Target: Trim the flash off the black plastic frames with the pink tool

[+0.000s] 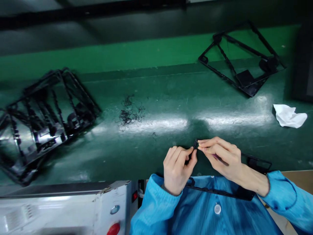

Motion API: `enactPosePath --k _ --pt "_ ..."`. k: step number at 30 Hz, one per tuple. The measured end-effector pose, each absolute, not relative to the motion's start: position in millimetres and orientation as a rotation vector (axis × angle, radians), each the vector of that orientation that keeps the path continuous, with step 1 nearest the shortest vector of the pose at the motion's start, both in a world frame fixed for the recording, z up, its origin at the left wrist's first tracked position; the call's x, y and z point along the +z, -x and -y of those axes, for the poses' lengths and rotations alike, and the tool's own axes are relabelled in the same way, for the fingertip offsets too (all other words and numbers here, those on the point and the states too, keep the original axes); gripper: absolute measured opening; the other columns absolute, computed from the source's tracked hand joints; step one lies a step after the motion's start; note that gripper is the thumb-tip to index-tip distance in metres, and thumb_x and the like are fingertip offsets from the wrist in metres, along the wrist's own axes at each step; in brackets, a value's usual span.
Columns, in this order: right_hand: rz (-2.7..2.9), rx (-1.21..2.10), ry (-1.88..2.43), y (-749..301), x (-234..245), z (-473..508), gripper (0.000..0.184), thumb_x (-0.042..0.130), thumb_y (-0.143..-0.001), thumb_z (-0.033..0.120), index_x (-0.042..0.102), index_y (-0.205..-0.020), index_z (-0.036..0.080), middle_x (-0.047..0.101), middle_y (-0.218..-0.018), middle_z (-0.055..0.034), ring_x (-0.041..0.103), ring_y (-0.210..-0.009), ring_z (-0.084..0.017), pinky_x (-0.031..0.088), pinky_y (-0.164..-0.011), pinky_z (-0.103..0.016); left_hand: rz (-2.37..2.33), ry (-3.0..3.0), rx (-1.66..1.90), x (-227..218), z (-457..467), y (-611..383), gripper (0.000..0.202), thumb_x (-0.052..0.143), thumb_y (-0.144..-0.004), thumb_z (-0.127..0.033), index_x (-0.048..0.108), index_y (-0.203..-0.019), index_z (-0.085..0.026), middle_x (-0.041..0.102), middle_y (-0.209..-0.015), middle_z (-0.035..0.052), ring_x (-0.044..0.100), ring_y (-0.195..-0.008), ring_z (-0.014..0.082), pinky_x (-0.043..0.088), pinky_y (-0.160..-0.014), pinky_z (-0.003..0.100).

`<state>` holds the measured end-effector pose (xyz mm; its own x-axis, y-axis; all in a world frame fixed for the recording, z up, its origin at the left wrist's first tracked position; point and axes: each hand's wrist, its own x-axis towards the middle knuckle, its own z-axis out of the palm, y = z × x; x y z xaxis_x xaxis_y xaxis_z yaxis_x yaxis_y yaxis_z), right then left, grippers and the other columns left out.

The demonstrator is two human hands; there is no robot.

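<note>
My left hand (178,168) is closed on a corner of a black plastic frame (220,193), thumb and forefinger pinching it. The frame extends back under my right wrist, against the front of my blue jacket. My right hand (223,158) is closed around a slim purplish tool (221,160). Only part of its shaft shows between the fingers, and its working tip cannot be made out. The right fingertips are right at the frame's corner, close beside the left thumb.
Several black frames (58,112) are piled at the left, blurred. More frames (234,70) lie crossed at the back right. Thin black shavings (129,112) are heaped mid-table. A crumpled white tissue (290,116) lies right. A white machine with a red button (113,229) stands front left.
</note>
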<state>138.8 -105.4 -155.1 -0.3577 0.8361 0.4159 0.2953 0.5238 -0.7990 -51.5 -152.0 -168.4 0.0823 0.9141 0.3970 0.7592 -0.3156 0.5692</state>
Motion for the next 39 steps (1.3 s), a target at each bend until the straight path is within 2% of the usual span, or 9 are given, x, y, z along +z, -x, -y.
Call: enactPosePath --k 12,17,23,27,30,33,34,36,39 --pt "1.858 0.823 0.938 -139 -159 106 0.025 0.073 -0.100 -0.005 0.072 -0.104 0.020 0.081 -0.109 -0.0088 0.085 -0.107 -0.022 0.072 -0.091 -0.033 -1.705 -2.130 1.043 -170 152 52 0.013 0.076 -0.103 -0.010 0.068 -0.100 -0.020 0.054 -0.072 -0.0055 0.053 -0.067 0.0154 0.044 -0.070 0.034" --pt "1.624 0.939 0.907 -138 -156 104 0.024 0.078 -0.099 0.001 0.071 -0.108 0.023 0.080 -0.106 -0.0059 0.083 -0.102 -0.023 0.071 -0.089 -0.040 -1.734 -2.095 1.051 -170 154 50 0.009 0.074 -0.104 -0.012 0.069 -0.108 -0.019 0.064 -0.080 -0.0016 0.060 -0.073 0.0165 0.050 -0.073 0.033" --pt "1.899 0.720 0.966 -162 -107 95 0.023 0.054 -0.112 0.007 0.071 -0.122 0.020 0.074 -0.113 -0.0111 0.072 -0.115 -0.027 0.060 -0.095 -0.044 -1.740 -2.065 1.091 -148 154 52 0.006 0.067 -0.109 -0.015 0.067 -0.111 -0.020 0.068 -0.085 -0.0019 0.057 -0.063 0.0111 0.056 -0.065 0.025" --pt "2.231 0.530 1.024 -174 -85 98 0.029 0.042 -0.115 0.013 0.066 -0.132 0.015 0.069 -0.098 -0.0097 0.062 -0.091 -0.028 0.049 -0.086 -0.048 -1.696 -2.127 1.169 -120 158 54 0.011 0.068 -0.108 -0.013 0.068 -0.116 -0.020 0.073 -0.088 -0.0002 0.065 -0.065 0.0110 0.059 -0.067 0.023" --pt "2.431 0.444 1.058 -171 -81 107 0.028 0.041 -0.116 0.014 0.064 -0.133 0.014 0.070 -0.104 -0.0120 0.063 -0.095 -0.030 0.044 -0.100 -0.058 -1.646 -2.205 1.217 -101 162 54 0.015 0.069 -0.107 -0.010 0.070 -0.119 -0.019 0.078 -0.096 0.0035 0.074 -0.075 0.0137 0.062 -0.072 0.024" --pt "2.417 0.497 1.013 -166 -78 115 0.023 0.041 -0.117 0.013 0.064 -0.118 0.019 0.072 -0.100 -0.0078 0.064 -0.090 -0.026 0.036 -0.115 -0.065 -1.595 -2.286 1.249 -86 164 53 0.016 0.069 -0.107 -0.009 0.070 -0.120 -0.018 0.080 -0.097 0.0047 0.078 -0.081 0.0152 0.064 -0.075 0.024" --pt "2.382 0.567 0.984 -166 -76 116 0.024 0.040 -0.117 0.012 0.061 -0.109 0.020 0.070 -0.093 -0.0047 0.062 -0.084 -0.024 0.039 -0.114 -0.062 -1.581 -2.310 1.259 -81 164 53 0.016 0.069 -0.107 -0.009 0.071 -0.119 -0.018 0.079 -0.097 0.0047 0.078 -0.082 0.0152 0.065 -0.076 0.025" --pt "2.307 0.734 0.941 -165 -72 120 0.028 0.039 -0.116 0.010 0.053 -0.095 0.023 0.065 -0.082 -0.0010 0.058 -0.075 -0.021 0.051 -0.097 -0.049 -1.561 -2.350 1.277 -71 164 53 0.016 0.069 -0.105 -0.006 0.071 -0.117 -0.017 0.080 -0.097 0.0054 0.078 -0.085 0.0157 0.065 -0.080 0.026" --pt "2.244 0.886 0.928 -167 -64 127 0.028 0.036 -0.116 0.013 0.049 -0.093 0.024 0.063 -0.081 -0.0029 0.058 -0.078 -0.023 0.050 -0.073 -0.037 -1.543 -2.403 1.293 -59 161 51 0.021 0.069 -0.103 -0.001 0.073 -0.116 -0.016 0.080 -0.102 0.0070 0.077 -0.091 0.0174 0.065 -0.085 0.029"
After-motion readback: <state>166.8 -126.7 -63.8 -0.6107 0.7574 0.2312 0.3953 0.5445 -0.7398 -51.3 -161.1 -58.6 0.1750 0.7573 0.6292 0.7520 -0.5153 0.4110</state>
